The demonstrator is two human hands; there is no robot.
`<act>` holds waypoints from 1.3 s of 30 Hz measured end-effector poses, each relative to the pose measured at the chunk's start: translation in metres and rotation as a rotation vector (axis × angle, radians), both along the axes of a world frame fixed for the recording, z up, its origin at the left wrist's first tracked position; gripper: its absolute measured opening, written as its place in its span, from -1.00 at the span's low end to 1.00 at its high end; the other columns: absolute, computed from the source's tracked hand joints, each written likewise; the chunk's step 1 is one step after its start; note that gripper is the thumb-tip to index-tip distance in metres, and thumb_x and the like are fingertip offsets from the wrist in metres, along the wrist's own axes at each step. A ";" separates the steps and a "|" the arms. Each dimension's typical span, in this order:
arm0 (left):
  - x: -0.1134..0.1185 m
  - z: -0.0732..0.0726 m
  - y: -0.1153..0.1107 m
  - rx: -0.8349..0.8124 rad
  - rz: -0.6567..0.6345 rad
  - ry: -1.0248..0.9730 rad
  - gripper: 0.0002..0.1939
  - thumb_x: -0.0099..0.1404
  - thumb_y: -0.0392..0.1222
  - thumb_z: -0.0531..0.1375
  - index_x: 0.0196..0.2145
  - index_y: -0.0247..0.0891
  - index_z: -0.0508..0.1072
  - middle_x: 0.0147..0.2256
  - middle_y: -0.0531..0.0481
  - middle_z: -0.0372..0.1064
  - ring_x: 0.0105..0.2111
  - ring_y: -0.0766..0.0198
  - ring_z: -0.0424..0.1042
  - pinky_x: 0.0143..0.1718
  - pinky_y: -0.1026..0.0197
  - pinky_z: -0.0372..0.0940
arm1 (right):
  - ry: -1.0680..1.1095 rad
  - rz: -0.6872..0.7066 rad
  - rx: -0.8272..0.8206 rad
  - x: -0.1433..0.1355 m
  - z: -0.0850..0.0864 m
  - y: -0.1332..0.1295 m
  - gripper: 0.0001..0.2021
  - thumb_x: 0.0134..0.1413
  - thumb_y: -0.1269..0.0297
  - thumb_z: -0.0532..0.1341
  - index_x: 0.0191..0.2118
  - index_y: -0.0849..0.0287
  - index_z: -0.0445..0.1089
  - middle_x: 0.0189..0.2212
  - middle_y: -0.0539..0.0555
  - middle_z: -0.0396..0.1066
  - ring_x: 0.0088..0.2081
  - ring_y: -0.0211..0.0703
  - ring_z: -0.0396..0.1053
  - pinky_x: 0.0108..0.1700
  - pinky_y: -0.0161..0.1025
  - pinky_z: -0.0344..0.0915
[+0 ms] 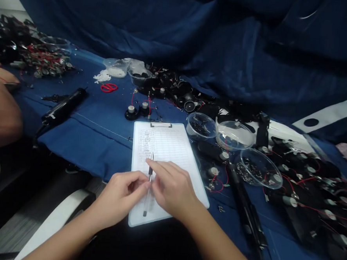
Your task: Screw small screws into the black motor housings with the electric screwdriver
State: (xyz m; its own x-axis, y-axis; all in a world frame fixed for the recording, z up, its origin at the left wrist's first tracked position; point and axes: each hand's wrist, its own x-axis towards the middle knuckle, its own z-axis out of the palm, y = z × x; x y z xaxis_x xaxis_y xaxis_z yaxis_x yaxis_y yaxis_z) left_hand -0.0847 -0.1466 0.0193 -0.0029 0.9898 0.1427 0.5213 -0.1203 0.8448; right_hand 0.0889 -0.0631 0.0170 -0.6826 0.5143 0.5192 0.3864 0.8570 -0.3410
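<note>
At the far left edge of the blue cloth (102, 141) another person's arm (0, 111) leans in beside a heap of small wired parts (45, 61), and a black cylindrical tool (63, 105) lies slantwise a little further along, with a red ring (108, 87) and a scatter of white bits beyond it; none of that touches the work in the middle. Nearer the front edge, the left hand (122, 195) has its thumb and forefinger pressed together on the barrel of the pen (149, 183), and the right hand (174, 187) closes over the same pen from the other side, fingers curled around it, so both hands pinch it at once. It stands nearly upright over the clipboard (163, 145), tip pointing away toward the filled lines of the sheet, its lower end resting on the page. To my eye the pen is being readied rather than written with, and it would go best if the left hand held the barrel steady while the right did the fine turning or clicking, keeping the board flat and square. To the right, three clear plastic bowls (234, 135) sit just beside the clipboard, then a long black rod (245, 207) and a spread of small motors with red leads (306, 177), near enough that a sliding elbow could disturb them
</note>
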 end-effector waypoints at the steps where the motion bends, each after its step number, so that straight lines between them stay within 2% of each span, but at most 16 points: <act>1: -0.002 -0.001 0.003 -0.010 0.005 0.021 -0.66 0.48 -0.05 0.14 -0.42 -0.19 0.52 -0.58 0.11 0.33 -0.57 0.31 0.30 -0.56 0.27 0.21 | 0.014 -0.020 -0.011 0.007 -0.002 -0.006 -0.46 0.21 0.52 0.13 0.30 0.17 0.35 -0.01 0.09 0.63 -0.11 -0.14 0.56 -0.03 -0.22 0.45; 4: -0.021 -0.009 0.018 0.074 0.144 0.228 -0.69 0.44 -0.06 0.14 -0.43 -0.18 0.51 -0.53 0.07 0.41 -0.52 0.25 0.39 -0.50 0.24 0.27 | 0.010 -0.209 0.033 0.037 -0.011 -0.021 -0.45 0.24 0.47 0.15 0.33 0.18 0.31 0.02 0.14 0.61 -0.08 -0.09 0.55 0.00 -0.17 0.47; 7: -0.050 -0.021 0.038 0.211 0.337 0.471 -0.69 0.38 0.00 0.18 -0.41 -0.17 0.58 -0.20 -0.12 0.61 -0.24 0.05 0.56 -0.30 0.12 0.39 | -0.046 -0.553 0.115 0.068 -0.027 -0.033 -0.69 0.28 0.35 0.18 0.10 0.22 0.46 -0.10 0.21 0.61 -0.09 0.08 0.54 0.02 0.00 0.48; 9: -0.063 -0.026 0.049 0.175 0.357 0.500 -0.66 0.36 0.04 0.17 -0.45 -0.15 0.60 -0.12 -0.17 0.62 -0.12 -0.04 0.59 -0.23 0.06 0.42 | -0.091 -0.655 0.121 0.081 -0.039 -0.040 -0.70 0.27 0.29 0.21 0.06 0.23 0.47 -0.07 0.24 0.59 -0.03 0.15 0.52 0.05 0.06 0.48; 13: -0.060 -0.021 0.059 0.066 0.351 0.339 -0.66 0.30 0.09 0.19 -0.47 -0.15 0.57 -0.20 -0.12 0.64 -0.17 -0.03 0.58 -0.25 0.10 0.40 | -0.049 -0.669 0.074 0.083 -0.056 -0.045 -0.63 0.25 0.30 0.22 0.13 0.25 0.45 0.07 0.27 0.57 0.09 0.17 0.48 0.15 0.10 0.48; 17: -0.037 -0.013 0.059 -0.083 0.346 -0.106 -0.60 0.24 0.20 0.25 -0.41 -0.22 0.57 -0.33 -0.07 0.59 -0.27 0.06 0.54 -0.29 0.17 0.37 | 0.056 -0.674 -0.040 0.079 -0.062 -0.042 -0.62 0.22 0.30 0.24 0.14 0.20 0.47 0.13 0.22 0.54 0.12 0.13 0.46 0.19 0.10 0.47; 19: -0.029 -0.016 0.060 -0.120 0.385 -0.308 -0.56 0.16 0.23 0.30 -0.41 -0.26 0.56 -0.36 -0.08 0.57 -0.32 0.09 0.52 -0.32 0.20 0.35 | 0.088 -0.658 -0.076 0.081 -0.063 -0.041 -0.62 0.20 0.29 0.26 0.12 0.18 0.49 0.13 0.20 0.54 0.13 0.11 0.46 0.19 0.08 0.47; 20: -0.025 -0.019 0.060 -0.118 0.420 -0.341 -0.56 0.13 0.23 0.31 -0.42 -0.27 0.56 -0.39 -0.07 0.56 -0.36 0.12 0.50 -0.35 0.21 0.33 | 0.099 -0.651 -0.088 0.083 -0.062 -0.041 -0.62 0.19 0.29 0.26 0.11 0.17 0.50 0.12 0.19 0.55 0.13 0.10 0.47 0.19 0.07 0.47; 23: -0.019 -0.027 0.060 -0.058 0.540 -0.191 -0.59 0.11 0.19 0.32 -0.43 -0.26 0.57 -0.46 -0.03 0.50 -0.44 0.18 0.44 -0.43 0.23 0.27 | 0.123 -0.634 -0.122 0.086 -0.061 -0.041 -0.64 0.18 0.28 0.27 0.09 0.14 0.51 0.11 0.18 0.55 0.14 0.07 0.48 0.20 0.04 0.47; 25: -0.016 -0.029 0.058 0.011 0.578 -0.144 -0.61 0.11 0.15 0.33 -0.33 -0.26 0.62 -0.42 -0.04 0.55 -0.41 0.16 0.49 -0.40 0.22 0.32 | 0.136 -0.633 -0.141 0.087 -0.060 -0.042 -0.65 0.19 0.27 0.26 0.08 0.13 0.52 0.11 0.19 0.54 0.14 0.07 0.48 0.20 0.04 0.47; 29: -0.007 -0.024 0.054 0.080 0.598 -0.347 -0.37 0.02 0.04 0.41 0.03 -0.27 0.59 -0.23 -0.12 0.64 -0.31 0.13 0.59 -0.32 0.21 0.44 | 0.161 -0.630 -0.159 0.085 -0.059 -0.042 -0.66 0.18 0.30 0.26 0.07 0.12 0.52 0.11 0.19 0.53 0.14 0.08 0.47 0.21 0.06 0.47; 31: -0.004 -0.019 0.051 0.083 0.617 -0.421 -0.35 -0.01 0.02 0.44 0.04 -0.27 0.59 -0.24 -0.13 0.65 -0.35 0.16 0.59 -0.38 0.25 0.43 | 0.178 -0.611 -0.151 0.083 -0.058 -0.042 -0.67 0.19 0.31 0.26 0.06 0.13 0.52 0.10 0.20 0.54 0.13 0.08 0.47 0.22 0.07 0.46; 35: -0.006 -0.006 0.039 0.149 0.691 -0.489 -0.42 -0.04 -0.02 0.46 -0.04 -0.26 0.65 -0.25 -0.09 0.64 -0.39 0.25 0.55 -0.43 0.32 0.41 | 0.209 -0.591 -0.120 0.079 -0.054 -0.045 -0.71 0.23 0.30 0.24 0.03 0.16 0.53 0.05 0.20 0.57 0.14 0.08 0.46 0.23 0.09 0.46; 37: -0.012 0.001 0.030 0.174 0.733 -0.428 -0.44 -0.01 -0.02 0.46 -0.03 -0.25 0.66 -0.34 -0.02 0.61 -0.46 0.30 0.49 -0.51 0.35 0.36 | 0.248 -0.589 -0.135 0.077 -0.050 -0.047 -0.73 0.24 0.30 0.23 0.01 0.19 0.54 0.02 0.21 0.58 0.16 0.09 0.44 0.25 0.11 0.44; 39: -0.020 0.008 0.022 0.158 0.731 -0.263 -0.48 0.04 -0.03 0.47 -0.03 -0.21 0.67 -0.58 0.11 0.43 -0.63 0.37 0.32 -0.66 0.39 0.19 | 0.313 -0.576 -0.183 0.074 -0.043 -0.048 -0.73 0.22 0.31 0.22 -0.01 0.21 0.54 0.00 0.22 0.59 0.16 0.10 0.43 0.28 0.13 0.42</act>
